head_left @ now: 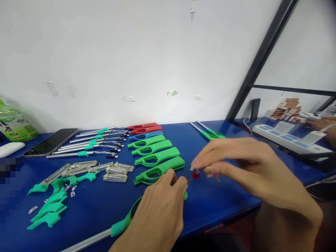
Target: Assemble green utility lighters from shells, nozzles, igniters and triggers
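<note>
My left hand [161, 206] is closed around a green utility lighter [130, 211] at the table's front edge. The lighter's silver barrel [88, 241] points to the lower left, and most of its handle is hidden under my fingers. My right hand [236, 168] pinches a small tool with a red grip [195, 174] and a thin shaft, apparently a screwdriver. The shaft slants down-left to the fingertips of my left hand; its tip is hidden. Just behind my left hand lies a row of green handle shells [172, 164], with blue [147, 135] and red [145, 129] ones farther back.
Silver barrels with wires [70, 154], clear fuel tanks [115, 177] and green triggers [49, 219] lie on the left. A phone [52, 141] and a green bottle [15, 122] stand beyond them. Two lighters [207, 134] lie at the back, and a power strip [291, 138] sits right.
</note>
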The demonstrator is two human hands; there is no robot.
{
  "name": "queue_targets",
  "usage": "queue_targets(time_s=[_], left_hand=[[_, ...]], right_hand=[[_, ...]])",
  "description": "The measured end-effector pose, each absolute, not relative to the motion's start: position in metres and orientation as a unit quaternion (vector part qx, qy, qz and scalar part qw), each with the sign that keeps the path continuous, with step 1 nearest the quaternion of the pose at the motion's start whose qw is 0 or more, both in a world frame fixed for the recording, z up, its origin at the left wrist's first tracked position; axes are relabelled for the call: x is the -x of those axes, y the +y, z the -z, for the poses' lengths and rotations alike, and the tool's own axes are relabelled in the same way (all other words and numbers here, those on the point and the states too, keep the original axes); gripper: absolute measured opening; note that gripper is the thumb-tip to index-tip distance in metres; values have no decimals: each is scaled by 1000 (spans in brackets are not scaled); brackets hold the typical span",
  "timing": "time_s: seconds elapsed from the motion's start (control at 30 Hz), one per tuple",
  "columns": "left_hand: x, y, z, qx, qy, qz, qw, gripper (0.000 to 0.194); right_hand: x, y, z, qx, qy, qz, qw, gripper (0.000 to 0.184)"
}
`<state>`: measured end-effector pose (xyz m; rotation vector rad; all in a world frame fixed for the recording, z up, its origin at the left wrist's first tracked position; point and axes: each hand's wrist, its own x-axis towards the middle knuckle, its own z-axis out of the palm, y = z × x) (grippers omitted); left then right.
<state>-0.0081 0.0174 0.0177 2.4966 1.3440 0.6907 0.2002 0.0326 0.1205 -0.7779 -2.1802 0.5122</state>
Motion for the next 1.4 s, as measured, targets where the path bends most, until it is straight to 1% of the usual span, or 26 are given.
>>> queue_targets(time_s=[0.07,0.17,0.2,0.23,0.33,0.4,0.47,0.53,0.6,0.63,0.67,0.8,0.87,0.93,1.07,1.17,1.23,1.3,1.4], left_hand=[[8,17,-18,-850,459,-234,111,33],[9,17,-21,-854,456,-229,100,32],[9,17,-23,-856,456,-222,98,32],[9,17,-24,-857,458,-214,97,32],[9,17,-28,-858,462,-195,110,33],[9,17,-29,-857,465,-191,115,33],[9,17,-28,-855,469,-190,114,34],[9,17,-27,-854,471,-193,111,33],[9,17,-26,-855,466,-196,113,32],[9,17,-27,-855,467,-194,115,31],[9,17,-27,-855,469,-187,118,31],[7,17,-31,-854,482,-154,117,31],[6,17,-31,-854,483,-151,117,30],[7,16,-30,-854,480,-159,121,28],[8,16,-27,-855,474,-177,113,28],[7,16,-30,-857,479,-155,111,28],[6,16,-33,-858,481,-137,114,27],[5,16,-35,-858,481,-135,115,26],[4,15,-36,-855,486,-141,115,27]], right_hand=[[-195,35,-119,340,-831,-189,398,3],[-189,36,-116,404,-800,-162,413,27],[-188,36,-116,409,-800,-153,411,32],[-189,36,-116,405,-805,-146,407,32],[-195,34,-119,348,-838,-162,387,16],[-198,34,-120,312,-851,-191,376,19],[-198,36,-119,306,-847,-202,385,15],[-194,39,-115,329,-828,-191,412,2],[-189,42,-111,366,-804,-175,434,21],[-187,43,-110,380,-798,-169,437,27],[-187,43,-110,383,-798,-166,434,29],[-196,42,-113,311,-838,-198,402,24],[-200,42,-115,281,-845,-211,402,14],[-199,42,-114,289,-835,-210,418,3],[-191,39,-112,361,-808,-173,432,22],[-192,36,-114,342,-821,-159,429,16],[-195,36,-115,301,-839,-181,415,19],[-197,37,-115,286,-847,-200,401,17],[-193,40,-112,297,-835,-179,428,9]])
